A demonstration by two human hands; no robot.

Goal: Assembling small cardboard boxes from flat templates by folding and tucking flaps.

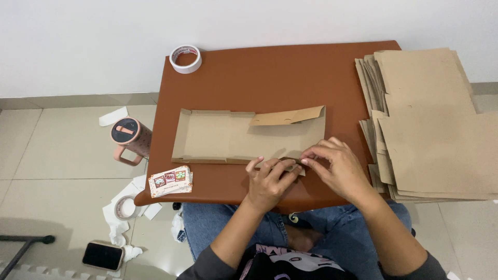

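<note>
A flat brown cardboard box blank lies partly folded on the small brown table, its side walls raised and one flap standing at the far right. My left hand pinches the near flap of the blank at its front edge. My right hand grips the same flap just to the right, fingertips meeting the left hand's.
A stack of flat cardboard blanks covers the table's right side. A tape roll sits at the far left corner, a small stack of printed cards at the near left. On the floor: pink mug, another tape roll, phone, paper scraps.
</note>
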